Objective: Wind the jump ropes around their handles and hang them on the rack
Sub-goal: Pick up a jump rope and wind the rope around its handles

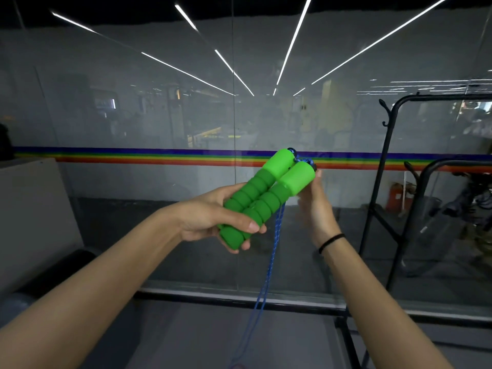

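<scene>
Open room: between the green handles and the black rack we see free air; the handles are left of the rack, apart from it, about level with the middle of its near post.
Edges: the rack's post and hooks stand to the right of our right hand and do not touch it; a black rail runs along the foot of the glass wall, lower than the rack's top and to its left.
Left hand: our left hand grips the ribbed lower part of both handles together, fingers curled round them, thumb on top.
Right hand: its fingers lie nearly straight against the light green caps, on the side toward the rack; we see it close round nothing.
Rope: the blue rope leaves the handle tops and hangs in two strands, left of the rack.
Hidden: the right thumb is behind the caps; the rope's low end and the rack's right side are cut off.
Hard to see: the right hand is blurred; things behind the glass near the rack are dim.
Surface: grey floor, left of the rack's foot.
Room: a rainbow stripe crosses the glass behind the rack; long light strips show above it.
</scene>
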`<state>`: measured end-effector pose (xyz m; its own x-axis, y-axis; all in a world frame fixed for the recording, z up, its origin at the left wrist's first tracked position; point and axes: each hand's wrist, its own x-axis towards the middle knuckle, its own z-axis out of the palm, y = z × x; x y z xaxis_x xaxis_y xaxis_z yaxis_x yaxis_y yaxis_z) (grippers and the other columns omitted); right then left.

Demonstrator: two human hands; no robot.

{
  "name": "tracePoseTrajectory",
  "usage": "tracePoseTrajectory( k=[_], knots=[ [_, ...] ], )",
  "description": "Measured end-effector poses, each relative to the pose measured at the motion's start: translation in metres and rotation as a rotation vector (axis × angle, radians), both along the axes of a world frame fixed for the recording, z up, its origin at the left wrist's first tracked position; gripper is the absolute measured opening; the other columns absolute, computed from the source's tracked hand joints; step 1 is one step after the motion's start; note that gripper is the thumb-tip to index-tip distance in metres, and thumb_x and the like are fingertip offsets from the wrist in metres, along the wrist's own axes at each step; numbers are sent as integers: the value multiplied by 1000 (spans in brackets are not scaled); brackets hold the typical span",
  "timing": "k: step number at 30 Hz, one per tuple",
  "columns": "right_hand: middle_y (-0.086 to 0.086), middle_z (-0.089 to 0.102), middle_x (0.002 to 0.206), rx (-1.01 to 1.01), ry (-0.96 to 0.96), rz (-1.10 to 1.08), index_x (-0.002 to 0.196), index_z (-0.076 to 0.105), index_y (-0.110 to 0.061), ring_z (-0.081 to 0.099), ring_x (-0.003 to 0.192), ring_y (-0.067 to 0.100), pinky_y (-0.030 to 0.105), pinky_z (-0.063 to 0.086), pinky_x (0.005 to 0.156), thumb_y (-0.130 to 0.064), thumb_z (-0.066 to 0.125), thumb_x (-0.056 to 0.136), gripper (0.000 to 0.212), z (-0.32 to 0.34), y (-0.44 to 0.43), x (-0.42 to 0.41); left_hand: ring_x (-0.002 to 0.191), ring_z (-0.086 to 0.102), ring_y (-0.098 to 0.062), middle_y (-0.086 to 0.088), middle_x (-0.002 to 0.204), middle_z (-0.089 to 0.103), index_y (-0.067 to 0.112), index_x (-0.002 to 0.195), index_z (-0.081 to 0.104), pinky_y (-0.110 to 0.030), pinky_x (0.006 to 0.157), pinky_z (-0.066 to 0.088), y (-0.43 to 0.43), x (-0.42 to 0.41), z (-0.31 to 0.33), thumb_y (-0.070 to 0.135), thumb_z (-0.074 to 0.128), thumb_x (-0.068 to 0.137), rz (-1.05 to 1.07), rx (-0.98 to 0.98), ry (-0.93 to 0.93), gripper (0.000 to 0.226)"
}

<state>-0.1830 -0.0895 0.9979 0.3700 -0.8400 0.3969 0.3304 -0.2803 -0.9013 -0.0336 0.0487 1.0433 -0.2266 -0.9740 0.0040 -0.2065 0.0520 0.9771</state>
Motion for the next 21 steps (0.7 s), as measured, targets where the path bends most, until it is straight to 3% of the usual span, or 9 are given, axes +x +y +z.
tracePoseTrajectory(
  k=[1,3,5,8,11,13,15,18,21],
  knots=[
    [-2,65,112,60,-63,168,107,55,-31,61,102,13,35,41,96,-53,10,93,52,-8,5,5,54,63,-19,-5,83,70,23,116,54,-27,45,50,2,2,2,2,67,68,-7,-11,-4,54],
    [0,71,74,139,-133,334,105,59,-20,66,67,14,32,50,71,-58,14,88,61,-27,19,11,53,62,-19,-6,84,71,23,112,58,-26,44,50,5,7,6,4,70,67,5,-45,14,51],
    [-8,49,45,154,-115,240,93,62,-13,45,41,9,27,41,53,-59,27,85,59,-53,33,14,50,61,-19,-6,81,71,24,108,59,-24,43,49,8,14,10,4,70,66,85,-87,55,48],
    [-12,40,45,-3,43,17,85,62,-19,33,44,5,19,31,45,-47,37,88,38,-91,52,15,50,61,-20,-6,78,70,24,110,59,-25,42,48,12,21,13,3,72,63,189,-132,46,53],
    [-11,65,76,-453,574,-51,94,56,-24,57,67,12,28,44,62,-44,30,94,33,-92,65,6,55,64,-16,-4,78,66,24,118,52,-28,47,52,10,17,6,-11,73,67,270,-176,-55,65],
    [9,68,91,-711,841,1,95,51,-20,61,82,31,37,47,69,-45,28,95,34,-71,72,-4,64,63,-11,1,79,62,25,119,47,-31,55,55,4,14,-4,-12,71,70,277,-248,-239,66],
    [17,65,95,-914,987,-9,93,51,-18,58,88,36,39,45,68,-41,34,95,29,-39,76,-16,71,59,-8,7,82,60,34,121,43,-32,62,52,0,13,-13,0,72,67,252,-323,-602,70],
    [11,67,96,-1127,1002,-75,95,59,-22,60,90,31,37,48,71,-41,41,92,27,3,67,-39,78,52,-8,12,91,56,45,132,31,-29,69,47,-2,-1,-19,18,70,68,182,-326,-1173,80],
    [1,72,85,-1085,999,-8,93,70,-24,63,74,14,32,51,69,-42,55,86,24,29,50,-56,70,46,-8,14,82,47,44,133,29,-28,63,42,3,-23,-20,22,68,73,79,-331,-1336,74]
  ],
)
